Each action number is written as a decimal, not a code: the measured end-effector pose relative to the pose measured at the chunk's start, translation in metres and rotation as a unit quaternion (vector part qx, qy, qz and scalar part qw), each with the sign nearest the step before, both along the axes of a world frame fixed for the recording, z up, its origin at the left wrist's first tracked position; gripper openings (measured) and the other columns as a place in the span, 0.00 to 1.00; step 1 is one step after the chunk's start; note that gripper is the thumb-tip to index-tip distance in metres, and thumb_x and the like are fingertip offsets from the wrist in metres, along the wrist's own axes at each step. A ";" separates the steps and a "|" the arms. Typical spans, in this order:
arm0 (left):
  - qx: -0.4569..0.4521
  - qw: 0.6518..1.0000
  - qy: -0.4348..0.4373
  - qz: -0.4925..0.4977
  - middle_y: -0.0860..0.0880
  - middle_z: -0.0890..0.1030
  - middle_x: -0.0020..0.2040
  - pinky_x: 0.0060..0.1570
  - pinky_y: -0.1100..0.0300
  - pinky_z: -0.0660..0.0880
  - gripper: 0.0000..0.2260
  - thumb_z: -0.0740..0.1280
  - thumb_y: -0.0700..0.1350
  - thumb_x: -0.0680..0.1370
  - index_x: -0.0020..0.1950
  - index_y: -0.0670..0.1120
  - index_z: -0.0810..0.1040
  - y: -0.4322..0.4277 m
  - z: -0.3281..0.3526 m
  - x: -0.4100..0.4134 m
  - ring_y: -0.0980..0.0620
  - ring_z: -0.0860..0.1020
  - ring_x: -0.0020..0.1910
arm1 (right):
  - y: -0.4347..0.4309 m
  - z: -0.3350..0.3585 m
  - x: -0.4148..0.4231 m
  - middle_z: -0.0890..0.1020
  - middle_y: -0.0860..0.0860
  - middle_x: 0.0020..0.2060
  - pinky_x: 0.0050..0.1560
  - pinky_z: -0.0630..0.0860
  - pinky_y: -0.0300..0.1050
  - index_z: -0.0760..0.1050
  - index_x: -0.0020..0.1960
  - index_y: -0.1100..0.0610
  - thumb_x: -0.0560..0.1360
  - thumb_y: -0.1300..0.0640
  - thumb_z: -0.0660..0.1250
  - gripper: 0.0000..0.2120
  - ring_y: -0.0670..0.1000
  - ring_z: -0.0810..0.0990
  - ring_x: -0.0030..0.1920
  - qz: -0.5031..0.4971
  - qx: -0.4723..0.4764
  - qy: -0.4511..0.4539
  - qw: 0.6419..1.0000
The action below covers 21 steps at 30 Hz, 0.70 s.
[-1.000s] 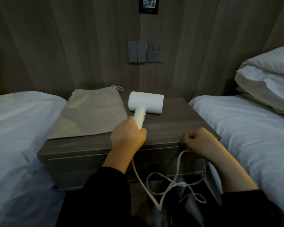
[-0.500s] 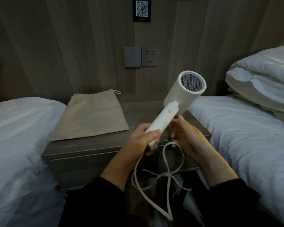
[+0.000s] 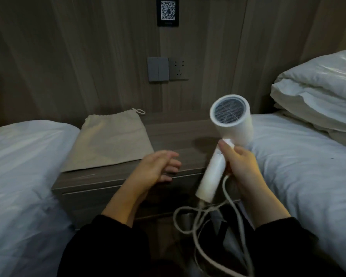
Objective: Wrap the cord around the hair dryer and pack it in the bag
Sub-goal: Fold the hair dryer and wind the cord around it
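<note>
My right hand [image 3: 239, 160] grips the handle of the white hair dryer [image 3: 231, 118], holding it upright in the air with its grille facing me, over the nightstand's right front corner. The white cord [image 3: 200, 216] hangs from the handle's base in loose loops below. My left hand [image 3: 157, 166] hovers over the nightstand's front edge with relaxed fingers, holding nothing. The beige drawstring bag [image 3: 110, 142] lies flat on the left part of the nightstand [image 3: 178, 132], its mouth toward the wall.
White beds flank the nightstand, left bed [image 3: 24, 166] and right bed [image 3: 308, 166], with pillows [image 3: 320, 92] stacked at the right. A switch and socket [image 3: 168, 69] sit on the wooden wall behind.
The dryer passed from my left hand to my right hand and moved right. My left hand let go and drew back to the left, now holding nothing.
</note>
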<state>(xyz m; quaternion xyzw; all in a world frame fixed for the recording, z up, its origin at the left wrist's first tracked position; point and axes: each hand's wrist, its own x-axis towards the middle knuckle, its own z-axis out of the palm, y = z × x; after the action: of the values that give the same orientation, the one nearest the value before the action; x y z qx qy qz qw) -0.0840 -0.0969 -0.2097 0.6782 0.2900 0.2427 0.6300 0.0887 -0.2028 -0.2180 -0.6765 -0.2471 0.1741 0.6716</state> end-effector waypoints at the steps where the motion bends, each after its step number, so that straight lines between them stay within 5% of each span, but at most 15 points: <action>1: -0.050 0.998 -0.038 -0.001 0.45 0.81 0.49 0.44 0.58 0.75 0.13 0.53 0.49 0.82 0.52 0.47 0.76 0.003 0.004 -0.003 0.50 0.79 0.46 | -0.004 0.005 0.001 0.70 0.54 0.27 0.33 0.65 0.44 0.71 0.30 0.59 0.71 0.48 0.69 0.18 0.50 0.70 0.31 0.000 -0.018 -0.044 0.999; 6: -0.127 0.985 -0.115 -0.017 0.45 0.78 0.60 0.51 0.51 0.75 0.23 0.49 0.60 0.78 0.65 0.50 0.69 0.015 0.011 -0.011 0.47 0.78 0.56 | -0.008 0.010 -0.004 0.73 0.54 0.25 0.28 0.63 0.42 0.72 0.31 0.65 0.67 0.46 0.72 0.22 0.47 0.69 0.28 -0.011 -0.107 -0.234 0.966; 11: 0.054 0.995 -0.080 -0.022 0.50 0.74 0.66 0.63 0.53 0.71 0.22 0.56 0.63 0.75 0.66 0.57 0.66 0.010 0.022 -0.020 0.53 0.74 0.62 | -0.013 0.007 -0.015 0.80 0.47 0.32 0.35 0.73 0.45 0.79 0.37 0.53 0.65 0.43 0.71 0.13 0.48 0.78 0.36 0.021 -0.208 -0.408 0.889; 14: 0.194 0.976 0.060 -0.081 0.57 0.72 0.64 0.57 0.64 0.74 0.33 0.71 0.61 0.66 0.68 0.61 0.63 0.006 0.024 -0.024 0.63 0.74 0.58 | -0.015 0.011 -0.024 0.80 0.48 0.41 0.42 0.75 0.47 0.81 0.43 0.49 0.66 0.41 0.68 0.13 0.53 0.79 0.43 0.042 -0.260 -0.504 0.823; 16: 0.208 0.969 0.099 -0.086 0.61 0.72 0.62 0.54 0.64 0.73 0.42 0.75 0.57 0.63 0.72 0.62 0.56 0.004 0.019 -0.021 0.63 0.74 0.58 | -0.016 0.013 -0.032 0.79 0.48 0.42 0.42 0.75 0.47 0.81 0.45 0.48 0.67 0.40 0.66 0.14 0.54 0.79 0.44 0.055 -0.275 -0.536 0.796; 21: 0.175 0.984 -0.002 -0.026 0.60 0.75 0.53 0.38 0.75 0.72 0.28 0.76 0.48 0.66 0.59 0.60 0.66 -0.003 0.005 -0.013 0.70 0.76 0.46 | -0.019 0.020 -0.040 0.74 0.45 0.38 0.37 0.69 0.44 0.80 0.45 0.49 0.66 0.38 0.68 0.16 0.50 0.76 0.40 0.058 -0.247 -0.563 0.787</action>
<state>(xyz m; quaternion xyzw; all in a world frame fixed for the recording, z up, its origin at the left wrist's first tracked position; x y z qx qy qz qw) -0.0967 -0.0999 -0.2044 0.7846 0.2240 0.2748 0.5087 0.0492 -0.2216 -0.1976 -0.7814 -0.5690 -0.1438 0.2120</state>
